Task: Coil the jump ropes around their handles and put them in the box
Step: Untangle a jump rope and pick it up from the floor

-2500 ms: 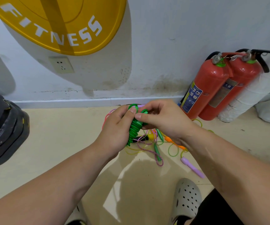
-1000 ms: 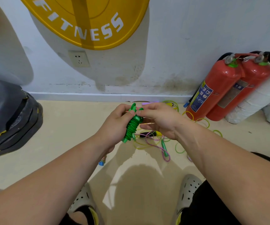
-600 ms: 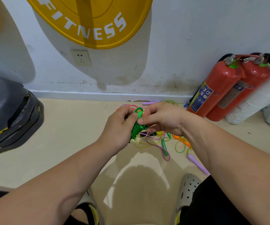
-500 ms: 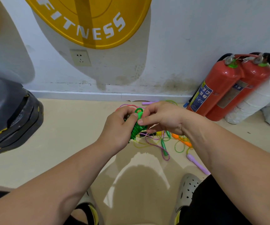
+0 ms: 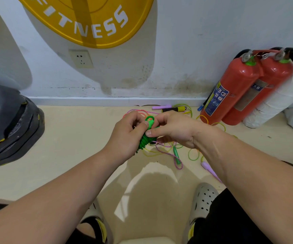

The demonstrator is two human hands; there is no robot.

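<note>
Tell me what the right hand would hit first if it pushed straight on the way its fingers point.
Probably the left hand: the right hand points leftward across the coiled green jump rope both hold.

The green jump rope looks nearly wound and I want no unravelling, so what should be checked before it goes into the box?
1. Left hand grips the green jump rope bundle: ok.
2. Right hand pinches the end loop at the top: ok.
3. Coils sit tight around the handles: ok, as far as visible.
4. Loose end tucked and secured: cannot tell, fingers hide it.
5. Bundle free of the pink rope on the floor: cannot tell.
6. Box within sight: not ok.
</note>
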